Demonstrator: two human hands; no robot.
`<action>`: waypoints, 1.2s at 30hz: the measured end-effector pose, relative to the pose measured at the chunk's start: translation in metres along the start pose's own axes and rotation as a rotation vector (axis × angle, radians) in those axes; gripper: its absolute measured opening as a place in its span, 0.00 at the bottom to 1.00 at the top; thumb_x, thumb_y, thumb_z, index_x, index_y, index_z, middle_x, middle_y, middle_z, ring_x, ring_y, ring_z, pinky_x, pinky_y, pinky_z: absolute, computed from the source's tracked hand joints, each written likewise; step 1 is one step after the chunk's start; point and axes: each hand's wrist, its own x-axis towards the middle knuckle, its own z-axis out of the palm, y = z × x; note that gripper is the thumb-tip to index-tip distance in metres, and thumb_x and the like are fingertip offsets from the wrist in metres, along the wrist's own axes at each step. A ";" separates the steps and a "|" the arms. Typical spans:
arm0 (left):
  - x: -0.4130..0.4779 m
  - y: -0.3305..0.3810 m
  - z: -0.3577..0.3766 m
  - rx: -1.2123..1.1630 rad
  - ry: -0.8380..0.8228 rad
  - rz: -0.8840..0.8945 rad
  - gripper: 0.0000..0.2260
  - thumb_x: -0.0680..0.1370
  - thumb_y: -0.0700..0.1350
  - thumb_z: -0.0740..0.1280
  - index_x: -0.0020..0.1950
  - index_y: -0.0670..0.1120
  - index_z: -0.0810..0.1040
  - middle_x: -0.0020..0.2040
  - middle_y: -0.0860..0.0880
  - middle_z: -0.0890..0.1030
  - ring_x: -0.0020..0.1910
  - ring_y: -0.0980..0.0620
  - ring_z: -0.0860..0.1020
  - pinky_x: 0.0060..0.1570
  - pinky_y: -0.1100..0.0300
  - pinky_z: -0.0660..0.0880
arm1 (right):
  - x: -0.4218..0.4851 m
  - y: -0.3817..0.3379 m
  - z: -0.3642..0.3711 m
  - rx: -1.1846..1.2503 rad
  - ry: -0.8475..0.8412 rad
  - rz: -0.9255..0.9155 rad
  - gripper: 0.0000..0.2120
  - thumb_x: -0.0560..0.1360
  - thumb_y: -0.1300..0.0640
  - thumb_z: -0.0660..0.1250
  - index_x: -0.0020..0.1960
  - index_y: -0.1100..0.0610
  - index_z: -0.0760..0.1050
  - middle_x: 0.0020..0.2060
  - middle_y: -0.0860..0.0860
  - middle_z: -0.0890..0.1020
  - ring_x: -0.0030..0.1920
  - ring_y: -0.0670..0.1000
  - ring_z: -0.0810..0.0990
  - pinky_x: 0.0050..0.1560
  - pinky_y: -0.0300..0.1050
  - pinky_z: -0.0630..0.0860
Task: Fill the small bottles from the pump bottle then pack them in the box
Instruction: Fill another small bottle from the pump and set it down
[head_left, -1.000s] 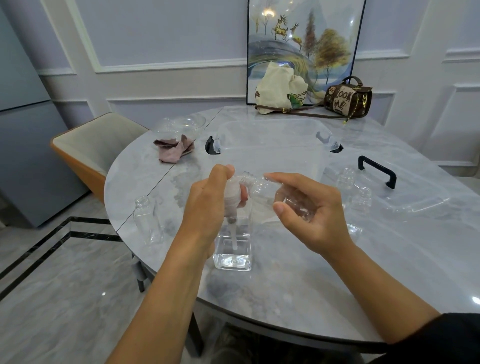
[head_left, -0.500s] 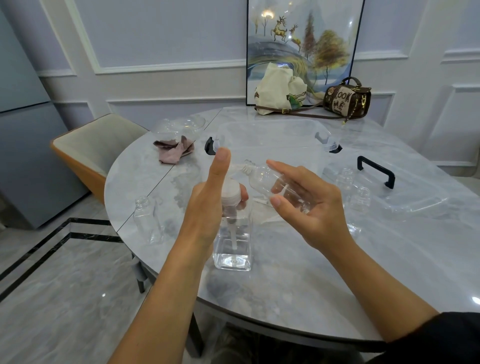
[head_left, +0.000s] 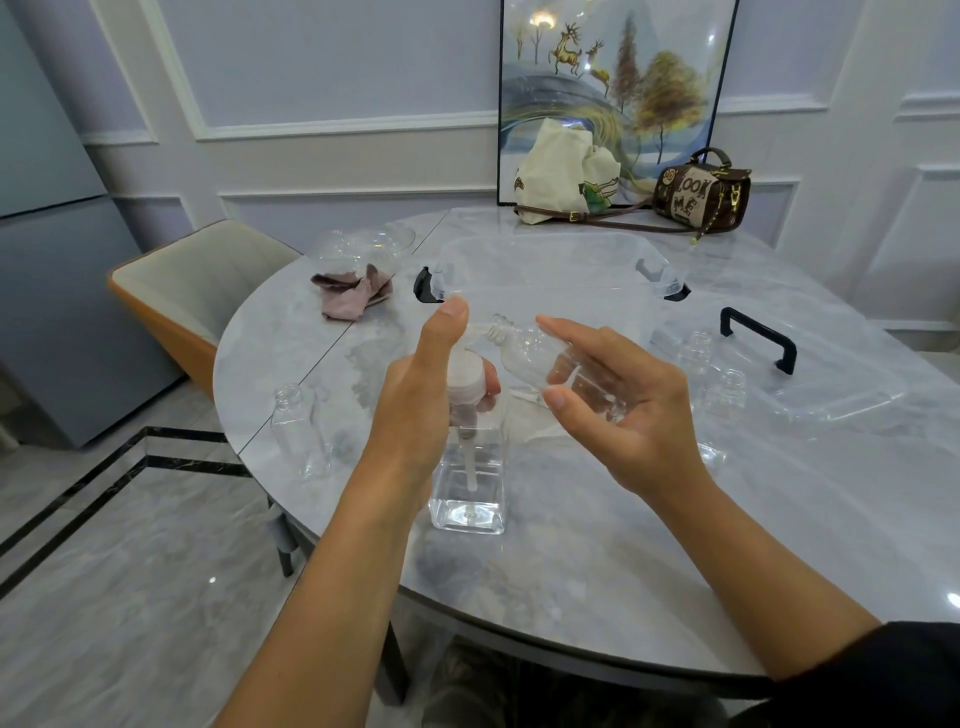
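I get bright, soft, even indoor light. A glare spot (head_left: 543, 20) sits on the glass of the painting (head_left: 613, 104); small highlights dot the table (head_left: 597, 582) and floor (head_left: 156, 597). The pump bottle (head_left: 467, 483) casts a faint shadow. The wall mouldings (head_left: 337, 127) bow near the edges; focus is sharp.

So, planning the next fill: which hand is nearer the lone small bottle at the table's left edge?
Left. The left hand grips the pump bottle right of the lone bottle; the right hand, holding a tilted bottle, is farther right.

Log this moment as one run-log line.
step: filling | left hand: grips pump bottle, one finger raised | right hand: holds small bottle tilted toward pump bottle | box: open
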 end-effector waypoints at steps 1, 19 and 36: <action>0.000 0.000 0.000 -0.004 0.004 0.005 0.31 0.75 0.70 0.58 0.34 0.43 0.81 0.43 0.35 0.84 0.38 0.47 0.80 0.43 0.53 0.76 | 0.000 0.000 0.000 -0.003 -0.003 -0.003 0.21 0.77 0.57 0.74 0.69 0.56 0.79 0.42 0.53 0.81 0.32 0.52 0.74 0.35 0.39 0.72; -0.003 0.002 0.004 -0.011 0.016 0.001 0.30 0.75 0.70 0.58 0.33 0.45 0.81 0.42 0.35 0.84 0.37 0.46 0.79 0.43 0.51 0.75 | -0.002 -0.004 -0.001 0.012 0.014 -0.005 0.20 0.76 0.55 0.71 0.68 0.56 0.79 0.41 0.53 0.82 0.33 0.52 0.77 0.38 0.38 0.74; -0.003 0.000 0.002 -0.013 0.004 0.027 0.34 0.75 0.74 0.56 0.33 0.47 0.82 0.42 0.36 0.84 0.39 0.47 0.80 0.47 0.49 0.74 | -0.002 -0.008 -0.006 0.061 -0.008 -0.041 0.18 0.76 0.57 0.71 0.64 0.59 0.81 0.36 0.50 0.79 0.31 0.50 0.75 0.38 0.37 0.72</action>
